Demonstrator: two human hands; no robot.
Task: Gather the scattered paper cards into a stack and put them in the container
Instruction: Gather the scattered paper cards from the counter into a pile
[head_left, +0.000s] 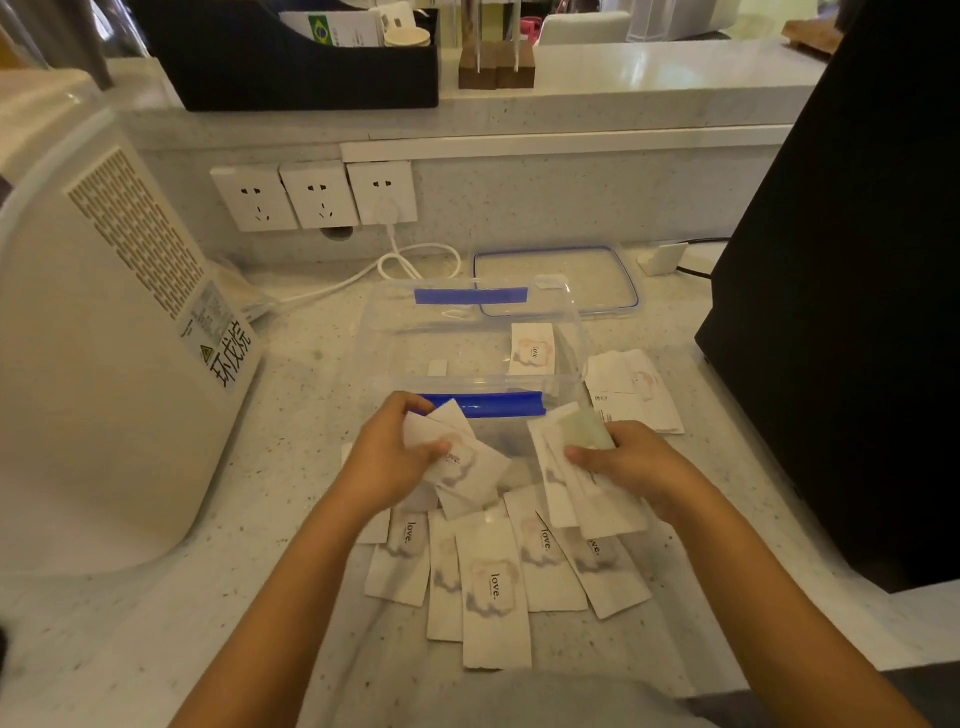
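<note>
White paper cards printed "love." (496, 592) lie fanned out on the speckled counter in front of me. My left hand (387, 454) grips a few cards (467, 462) just before the clear plastic container (395, 332) with blue clips. My right hand (631, 462) holds another bunch of cards (576, 478) at the container's near right corner. One card (532, 349) leans inside the container against its right wall. A few more cards (636, 389) lie to the right of the container.
The container's lid (558, 280) lies behind it. A white appliance (104, 332) stands at the left, a black box-like object (841, 291) at the right. Wall sockets (317, 195) and a white cable (410, 262) are at the back.
</note>
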